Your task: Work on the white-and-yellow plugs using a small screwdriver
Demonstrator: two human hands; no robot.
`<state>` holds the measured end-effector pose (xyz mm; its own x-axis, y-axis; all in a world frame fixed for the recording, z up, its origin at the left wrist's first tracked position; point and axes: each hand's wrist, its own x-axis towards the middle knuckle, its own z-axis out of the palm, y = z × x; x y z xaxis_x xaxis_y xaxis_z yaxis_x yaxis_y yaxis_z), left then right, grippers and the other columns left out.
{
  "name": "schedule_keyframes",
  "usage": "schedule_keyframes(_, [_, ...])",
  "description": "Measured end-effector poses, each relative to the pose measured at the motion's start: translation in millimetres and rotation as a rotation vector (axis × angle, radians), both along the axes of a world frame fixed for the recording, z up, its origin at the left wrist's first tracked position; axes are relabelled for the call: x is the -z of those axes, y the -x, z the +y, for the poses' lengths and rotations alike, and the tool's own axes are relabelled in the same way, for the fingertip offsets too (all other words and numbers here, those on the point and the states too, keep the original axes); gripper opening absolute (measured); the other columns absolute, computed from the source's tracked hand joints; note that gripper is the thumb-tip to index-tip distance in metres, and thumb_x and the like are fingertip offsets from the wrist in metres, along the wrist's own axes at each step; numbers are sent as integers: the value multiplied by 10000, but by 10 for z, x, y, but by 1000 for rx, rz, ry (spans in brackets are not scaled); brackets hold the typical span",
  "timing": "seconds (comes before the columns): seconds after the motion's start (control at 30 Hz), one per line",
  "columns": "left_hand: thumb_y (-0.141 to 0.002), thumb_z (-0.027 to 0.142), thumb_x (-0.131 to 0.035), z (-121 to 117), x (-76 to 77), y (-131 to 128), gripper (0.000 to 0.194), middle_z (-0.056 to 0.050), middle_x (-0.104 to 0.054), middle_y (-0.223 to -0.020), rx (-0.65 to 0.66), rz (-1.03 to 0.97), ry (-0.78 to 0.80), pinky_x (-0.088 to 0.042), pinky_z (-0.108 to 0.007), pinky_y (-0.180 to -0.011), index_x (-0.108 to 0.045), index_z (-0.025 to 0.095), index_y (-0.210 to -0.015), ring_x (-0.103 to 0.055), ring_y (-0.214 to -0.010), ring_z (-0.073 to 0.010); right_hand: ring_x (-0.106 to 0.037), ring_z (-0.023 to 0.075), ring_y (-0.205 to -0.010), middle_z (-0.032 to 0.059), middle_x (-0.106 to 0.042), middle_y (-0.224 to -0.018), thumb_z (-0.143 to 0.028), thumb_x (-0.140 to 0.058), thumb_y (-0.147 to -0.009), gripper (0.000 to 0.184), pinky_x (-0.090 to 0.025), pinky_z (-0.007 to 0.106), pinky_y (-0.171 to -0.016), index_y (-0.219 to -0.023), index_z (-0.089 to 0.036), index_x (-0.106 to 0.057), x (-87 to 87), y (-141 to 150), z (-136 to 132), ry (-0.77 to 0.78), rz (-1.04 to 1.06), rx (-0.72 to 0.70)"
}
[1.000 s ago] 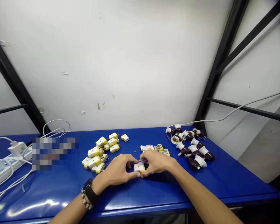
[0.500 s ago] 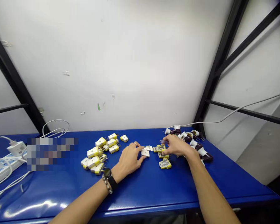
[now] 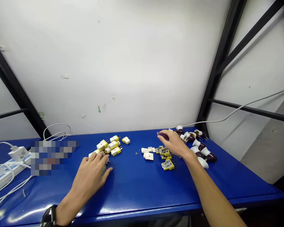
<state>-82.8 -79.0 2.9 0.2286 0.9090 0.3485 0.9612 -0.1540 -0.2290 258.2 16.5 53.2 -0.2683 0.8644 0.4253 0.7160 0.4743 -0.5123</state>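
Observation:
My left hand (image 3: 91, 173) is over the near part of a pile of white-and-yellow plugs (image 3: 102, 144), fingers and thumb apart, partly covering some plugs. My right hand (image 3: 174, 143) is closed around the purple see-through handle (image 3: 163, 135) of what looks like a screwdriver, raised above the back of the table. Below it lie opened yellow plug halves (image 3: 167, 164) with metal parts showing. To their left rest white plug covers (image 3: 148, 156) and a few tiny screws (image 3: 136, 153).
Several dark-purple and white bulb sockets (image 3: 209, 154) with prongs are heaped at the right. A white power strip (image 3: 4, 176) with cables stands at the left. Behind the blue table (image 3: 137, 192) rises a white wall with black metal frame bars (image 3: 214, 75) at the sides.
An opened plug half came to rest at the right and its white cover beside the other covers. My left hand moved left to the plug pile; my right hand moved right and back with the purple handle.

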Motion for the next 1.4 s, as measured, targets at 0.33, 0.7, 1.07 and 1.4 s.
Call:
schedule_keyframes(0.33, [-956, 350, -498, -309, 314, 276, 375, -118, -677, -1250, 83, -49, -74, -470, -407, -810, -679, 238, -1265, -624, -1068, -312, -578, 174, -716, 23, -653, -840, -324, -515, -988, 223, -412, 299, -654, -907, -205, -685, 57, 199, -60, -159, 80, -50])
schedule_keyframes(0.7, [-981, 346, -511, -186, 341, 491, 327, -29, -654, -1345, 263, -271, 83, -494, -373, -962, -642, 314, -1279, -597, -1222, -275, -567, 168, -697, 16, -614, -820, -322, -516, -993, 212, -421, 303, -654, -915, -206, -675, 102, 262, -63, -202, 114, -98])
schedule_keyframes(1.07, [-924, 296, -630, -192, 149, -384, 337, -36, -702, -1151, 306, -701, 442, -501, -333, -907, -650, 291, -1261, -661, -1016, -233, -461, 120, -550, -28, -491, -628, -398, -556, -970, 323, -375, 251, -514, -726, -188, -581, 142, 585, -278, -63, 390, -236])
schedule_keyframes(1.4, [-929, 202, -598, -183, 341, -655, 260, -65, -705, -1115, 326, -827, 292, -503, -362, -921, -673, 244, -1174, -656, -1028, -248, -671, 142, -558, -6, -649, -736, -349, -570, -961, 154, -501, 232, -493, -893, -212, -550, 409, 918, -509, 236, 538, -471])
